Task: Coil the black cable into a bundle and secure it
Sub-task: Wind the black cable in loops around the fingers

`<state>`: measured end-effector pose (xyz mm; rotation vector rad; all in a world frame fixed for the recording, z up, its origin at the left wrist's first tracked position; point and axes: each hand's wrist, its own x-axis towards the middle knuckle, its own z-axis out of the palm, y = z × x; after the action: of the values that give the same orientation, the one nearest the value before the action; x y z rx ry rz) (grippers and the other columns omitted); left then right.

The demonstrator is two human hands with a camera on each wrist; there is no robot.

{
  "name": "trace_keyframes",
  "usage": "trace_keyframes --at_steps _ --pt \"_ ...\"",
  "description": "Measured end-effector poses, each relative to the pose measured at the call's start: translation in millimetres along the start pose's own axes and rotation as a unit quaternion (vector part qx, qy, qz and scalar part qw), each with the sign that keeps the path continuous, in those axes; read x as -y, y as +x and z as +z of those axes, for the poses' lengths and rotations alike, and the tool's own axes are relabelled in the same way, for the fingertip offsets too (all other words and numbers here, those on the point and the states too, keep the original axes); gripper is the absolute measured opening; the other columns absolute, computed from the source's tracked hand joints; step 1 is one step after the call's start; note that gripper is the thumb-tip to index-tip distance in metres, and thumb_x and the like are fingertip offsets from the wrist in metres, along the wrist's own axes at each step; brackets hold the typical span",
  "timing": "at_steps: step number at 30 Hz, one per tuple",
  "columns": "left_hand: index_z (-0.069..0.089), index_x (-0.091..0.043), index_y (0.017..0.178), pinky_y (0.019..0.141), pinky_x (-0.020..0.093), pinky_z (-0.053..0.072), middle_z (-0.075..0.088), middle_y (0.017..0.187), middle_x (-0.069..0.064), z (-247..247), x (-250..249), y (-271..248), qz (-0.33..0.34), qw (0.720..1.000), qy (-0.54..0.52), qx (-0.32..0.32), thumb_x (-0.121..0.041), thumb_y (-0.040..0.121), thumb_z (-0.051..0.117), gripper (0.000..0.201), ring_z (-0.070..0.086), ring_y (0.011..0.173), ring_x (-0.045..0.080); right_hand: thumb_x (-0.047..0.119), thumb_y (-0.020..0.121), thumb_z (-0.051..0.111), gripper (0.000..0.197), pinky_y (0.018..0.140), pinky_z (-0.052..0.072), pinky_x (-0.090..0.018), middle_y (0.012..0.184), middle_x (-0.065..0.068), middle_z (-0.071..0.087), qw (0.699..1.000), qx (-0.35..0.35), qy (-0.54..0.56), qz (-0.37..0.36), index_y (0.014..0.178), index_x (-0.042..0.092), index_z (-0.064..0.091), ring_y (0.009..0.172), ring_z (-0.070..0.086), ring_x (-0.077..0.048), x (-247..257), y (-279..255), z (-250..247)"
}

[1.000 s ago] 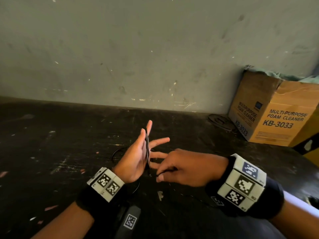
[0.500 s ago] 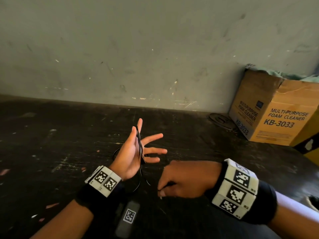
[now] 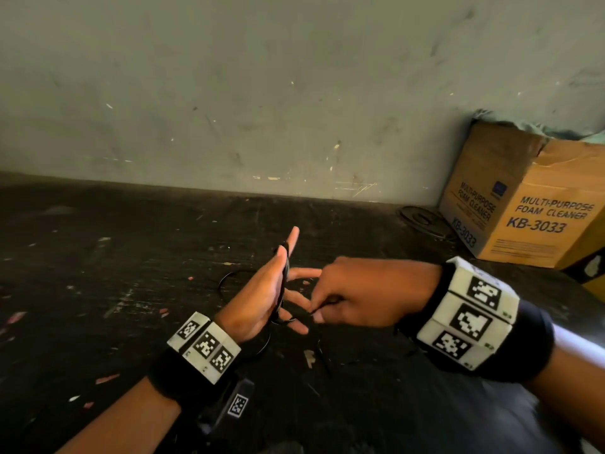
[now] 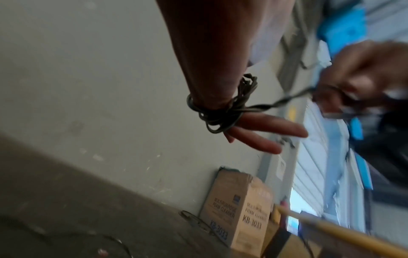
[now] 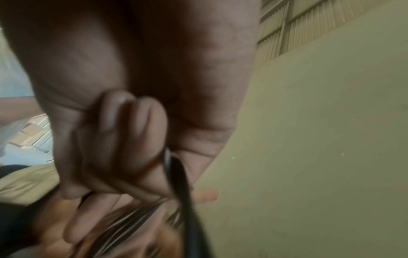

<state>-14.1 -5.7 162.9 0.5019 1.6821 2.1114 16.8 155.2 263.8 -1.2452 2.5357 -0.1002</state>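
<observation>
Cable (image 4: 223, 111), thin and black, is wound in several loose turns round the left hand (image 3: 262, 299), crossing the palm side where the fingers (image 4: 271, 127) begin. Those fingers are straight and spread wide, the palm held edge-up above the dark worktop (image 3: 98, 273). From the wound turns one twisted strand runs taut across to the right hand (image 3: 370, 293), whose fingers (image 5: 123, 132) are curled in, pinching the strand against the thumb just beside the left fingertips. More loops of cable lie on the worktop under and behind the left hand. The right wrist view is blurred, so the exact pinch point is hard to read. A cardboard box (image 3: 523, 204) stands against the wall (image 3: 262, 93), well apart from both hands; its right side is cut off.
</observation>
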Motion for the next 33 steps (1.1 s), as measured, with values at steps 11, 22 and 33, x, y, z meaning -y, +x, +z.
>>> trace_keyframes --at_steps 11,22,33 --pt "0.025 -0.063 0.135 0.030 0.014 0.024 0.060 0.072 0.009 11.9 2.8 -15.9 -0.039 0.987 0.034 0.154 -0.066 0.085 0.024 0.051 0.042 0.034 0.006 0.025 0.084 0.069 0.017 0.054 0.040 -0.006 0.060 0.014 0.058 0.986 -0.166 0.002 0.019 0.081 0.009 0.073 0.055 0.054 0.004 -41.7 -10.3 -66.0" --pt "0.027 -0.058 0.139 0.026 0.017 0.028 0.067 0.086 0.016 16.7 -7.5 -17.6 -0.091 0.968 -0.002 0.235 -0.064 0.088 0.020 0.051 0.053 0.035 0.008 0.029 0.080 0.068 0.023 0.045 0.034 -0.009 0.053 0.008 0.049 0.948 -0.303 0.102 -0.006 0.071 0.008 0.065 0.044 0.041 -0.004 -56.4 -21.7 -51.2" --pt "0.024 -0.059 0.138 0.032 0.024 0.050 0.059 0.128 0.026 20.5 -35.8 -4.2 0.005 0.966 -0.179 0.185 -0.061 0.089 0.023 0.049 0.071 0.056 0.024 0.008 0.096 0.049 0.024 0.056 0.043 -0.013 0.066 0.010 0.058 0.940 -0.297 0.167 0.022 0.079 0.012 0.064 0.060 0.058 0.003 -64.3 6.5 46.1"
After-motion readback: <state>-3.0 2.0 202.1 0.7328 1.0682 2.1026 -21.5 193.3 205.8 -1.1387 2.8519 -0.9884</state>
